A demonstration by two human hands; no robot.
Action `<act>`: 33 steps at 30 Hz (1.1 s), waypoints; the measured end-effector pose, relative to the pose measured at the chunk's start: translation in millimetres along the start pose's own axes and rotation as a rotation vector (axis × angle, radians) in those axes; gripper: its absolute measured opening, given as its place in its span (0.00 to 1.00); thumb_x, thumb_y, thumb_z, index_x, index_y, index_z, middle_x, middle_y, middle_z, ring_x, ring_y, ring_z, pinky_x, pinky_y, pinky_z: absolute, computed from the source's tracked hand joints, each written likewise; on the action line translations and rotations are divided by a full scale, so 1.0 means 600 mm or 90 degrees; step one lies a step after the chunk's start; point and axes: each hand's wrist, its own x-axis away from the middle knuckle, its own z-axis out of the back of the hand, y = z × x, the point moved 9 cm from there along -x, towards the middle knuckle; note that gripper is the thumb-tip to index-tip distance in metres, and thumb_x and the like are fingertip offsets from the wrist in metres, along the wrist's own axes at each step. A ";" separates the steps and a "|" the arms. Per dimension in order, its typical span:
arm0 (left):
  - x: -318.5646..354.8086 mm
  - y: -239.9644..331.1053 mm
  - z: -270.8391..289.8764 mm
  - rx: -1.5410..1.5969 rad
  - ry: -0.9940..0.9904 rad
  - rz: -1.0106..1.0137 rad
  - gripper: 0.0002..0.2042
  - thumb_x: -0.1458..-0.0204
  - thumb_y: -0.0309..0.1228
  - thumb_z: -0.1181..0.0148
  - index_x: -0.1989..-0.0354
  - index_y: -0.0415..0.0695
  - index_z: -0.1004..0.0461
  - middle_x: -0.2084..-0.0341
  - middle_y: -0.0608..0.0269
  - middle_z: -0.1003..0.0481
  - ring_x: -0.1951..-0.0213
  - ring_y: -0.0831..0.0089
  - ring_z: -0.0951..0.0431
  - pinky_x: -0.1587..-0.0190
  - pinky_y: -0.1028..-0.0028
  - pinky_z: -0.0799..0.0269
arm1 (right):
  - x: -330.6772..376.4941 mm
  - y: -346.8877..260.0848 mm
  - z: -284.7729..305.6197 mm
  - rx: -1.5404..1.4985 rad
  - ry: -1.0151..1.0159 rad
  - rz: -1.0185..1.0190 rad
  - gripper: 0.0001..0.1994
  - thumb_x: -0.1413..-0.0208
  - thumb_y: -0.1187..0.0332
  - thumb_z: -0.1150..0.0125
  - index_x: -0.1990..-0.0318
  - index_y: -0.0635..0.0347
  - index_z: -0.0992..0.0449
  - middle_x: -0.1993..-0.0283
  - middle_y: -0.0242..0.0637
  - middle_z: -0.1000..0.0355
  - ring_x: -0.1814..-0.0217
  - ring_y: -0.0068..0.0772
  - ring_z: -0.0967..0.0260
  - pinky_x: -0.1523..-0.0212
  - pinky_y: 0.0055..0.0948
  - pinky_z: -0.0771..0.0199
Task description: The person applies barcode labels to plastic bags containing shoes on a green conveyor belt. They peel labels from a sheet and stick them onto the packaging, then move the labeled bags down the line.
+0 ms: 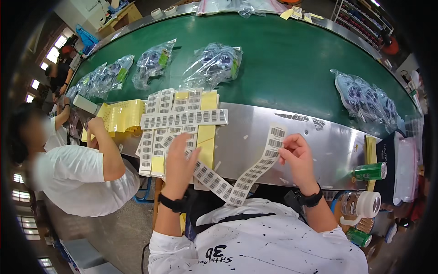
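Observation:
A long white strip of barcode labels (251,176) sags in a V between my hands, its fold resting near my lap. Thumb and fingertips of my right hand (297,157) are closed on one edge of it, near its raised end. My left hand (179,160) is over the strip's other arm, fingers stretched and thumb apart; part of the strip is hidden behind it. Under and beyond that hand lies a pile of label sheets (146,155) with yellow backing paper (208,137). Another label strip (185,118) lies across the pile.
Bagged blue items (216,61) sit on the green table surface (283,59), with more bags (365,98) at right. A green can (370,171) and a clear jug (362,204) stand at right. Close on my left, a co-worker's arm (107,148) reaches toward yellow sheets (122,116).

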 end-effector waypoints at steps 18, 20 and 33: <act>-0.069 -0.304 0.021 0.278 0.055 0.331 0.07 0.50 0.27 0.43 0.71 0.34 0.28 0.84 0.67 0.31 0.83 0.83 0.35 0.80 0.79 0.40 | 0.037 0.001 0.186 -0.137 0.227 0.054 0.10 0.48 0.81 0.47 0.59 0.61 0.33 0.70 0.31 0.36 0.76 0.20 0.36 0.74 0.18 0.35; -0.069 -0.315 0.017 0.284 0.059 0.353 0.07 0.49 0.27 0.44 0.76 0.39 0.31 0.85 0.73 0.33 0.85 0.87 0.39 0.82 0.83 0.45 | 0.050 -0.001 0.216 -0.146 0.255 0.065 0.09 0.48 0.81 0.47 0.59 0.62 0.33 0.71 0.30 0.37 0.76 0.20 0.36 0.75 0.18 0.34; -0.088 -0.193 0.069 -0.159 0.041 0.119 0.21 0.54 0.23 0.40 0.51 0.33 0.35 0.52 0.41 0.33 0.48 0.47 0.35 0.44 0.60 0.40 | 0.070 -0.025 0.165 -0.043 0.189 -0.023 0.08 0.49 0.80 0.45 0.61 0.62 0.29 0.71 0.30 0.32 0.76 0.19 0.35 0.73 0.19 0.32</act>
